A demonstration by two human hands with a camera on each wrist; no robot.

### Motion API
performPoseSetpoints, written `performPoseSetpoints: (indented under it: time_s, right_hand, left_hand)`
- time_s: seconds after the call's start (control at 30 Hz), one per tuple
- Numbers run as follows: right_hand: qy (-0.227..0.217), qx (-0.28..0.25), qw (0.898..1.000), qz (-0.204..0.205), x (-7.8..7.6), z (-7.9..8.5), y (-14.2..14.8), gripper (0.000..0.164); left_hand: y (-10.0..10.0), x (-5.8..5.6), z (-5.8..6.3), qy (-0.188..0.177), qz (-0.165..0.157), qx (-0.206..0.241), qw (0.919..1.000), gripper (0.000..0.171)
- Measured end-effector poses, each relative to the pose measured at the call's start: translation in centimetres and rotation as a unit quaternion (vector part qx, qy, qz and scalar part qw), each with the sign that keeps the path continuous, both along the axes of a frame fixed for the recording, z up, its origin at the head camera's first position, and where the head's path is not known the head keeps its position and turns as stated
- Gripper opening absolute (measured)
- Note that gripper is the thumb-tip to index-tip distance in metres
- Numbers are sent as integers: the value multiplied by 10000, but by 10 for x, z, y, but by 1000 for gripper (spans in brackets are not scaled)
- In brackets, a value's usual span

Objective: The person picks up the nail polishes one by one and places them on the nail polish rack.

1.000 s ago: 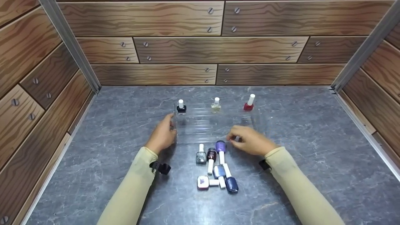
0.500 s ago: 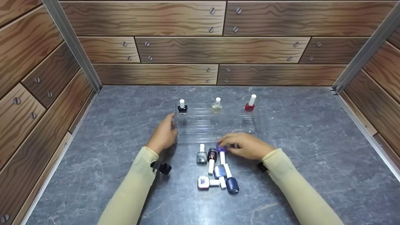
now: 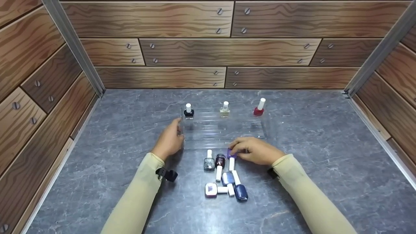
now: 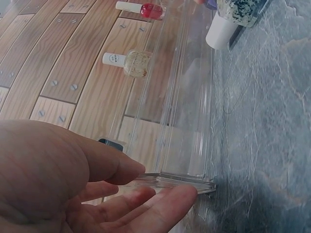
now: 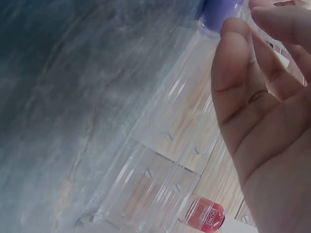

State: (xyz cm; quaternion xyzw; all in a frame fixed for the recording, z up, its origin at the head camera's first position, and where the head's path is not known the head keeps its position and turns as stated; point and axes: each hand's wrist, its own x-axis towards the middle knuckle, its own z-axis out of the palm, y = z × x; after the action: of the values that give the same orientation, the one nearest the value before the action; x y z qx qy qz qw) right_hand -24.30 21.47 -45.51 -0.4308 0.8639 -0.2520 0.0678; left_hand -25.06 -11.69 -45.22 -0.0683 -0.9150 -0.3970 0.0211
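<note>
In the head view my right hand (image 3: 255,150) pinches a purple nail polish bottle (image 3: 231,164) lying with its white cap toward me. Fingers partly cover its body; the right wrist view shows the purple glass (image 5: 221,15) at the fingertips. My left hand (image 3: 169,138) rests, fingers fairly straight, against the left end of a clear stepped rack (image 3: 208,133). On the rack's back step stand a black bottle (image 3: 188,112), a pale glittery bottle (image 3: 225,110) and a red bottle (image 3: 259,110). Beside the purple one lie a silver-glitter bottle (image 3: 209,164) and a dark red bottle (image 3: 220,161).
Closer to me lie a light blue bottle (image 3: 228,178), a dark blue bottle (image 3: 241,191) and a white-topped bottle (image 3: 211,189), close together on the grey marbled table (image 3: 308,136). Wood-patterned walls (image 3: 182,52) enclose the back and sides.
My right hand has come left and down onto the purple nail polish bottle and taken hold of it. The bottle has shifted slightly right. My left hand stays at the rack's end.
</note>
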Motion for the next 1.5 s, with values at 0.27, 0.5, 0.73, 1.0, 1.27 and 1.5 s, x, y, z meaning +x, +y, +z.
performPoseSetpoints:
  time_s: [0.27,0.5,0.73,1.0,1.27,1.5]
  right_hand:
    - [73,168,9996,-193,0,1,1,20]
    - [103,275,9991,-294,0,0,4,20]
    - [-71,482,9983,-323,-3,5,7,23]
    - [-401,618,9961,-494,-1,9,10,16]
    - [-860,888,9881,-915,3,13,13,10]
    - [-741,1010,9886,-834,5,14,15,19]
  left_hand:
    - [0,-1,-1,39,-2,35,10000,68]
    - [0,-2,-2,60,-45,30,10000,66]
    - [0,-4,0,115,10,48,9999,66]
    - [-1,-2,-1,179,-9,31,9998,67]
    - [-2,-1,-2,102,10,108,9999,67]
    - [-1,-2,-3,-72,16,190,9998,65]
